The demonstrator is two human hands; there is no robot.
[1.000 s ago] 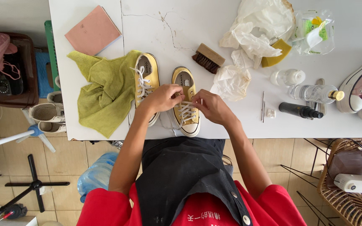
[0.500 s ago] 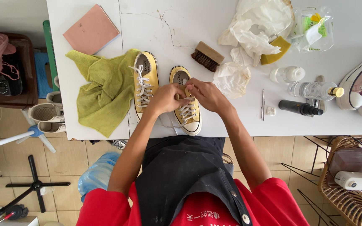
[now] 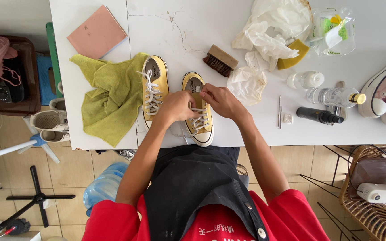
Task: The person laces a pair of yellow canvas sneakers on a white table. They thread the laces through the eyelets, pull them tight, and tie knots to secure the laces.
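While hands [image 3: 202, 103] lace yellow shoe [image 3: 197, 120], plastic bottle [image 3: 333, 96] (clear) lies capped.

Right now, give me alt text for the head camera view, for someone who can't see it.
Seen from above, a person's left hand and right hand work the white laces of a yellow sneaker on a white table. A second sneaker lies beside it on a green cloth, with a brush and bottles nearby.

just one cam, head-mounted, looking straight down over the person's chest at the white table [image 3: 246, 129] edge, approx arm's reach away, w/ floor showing below & at both sides
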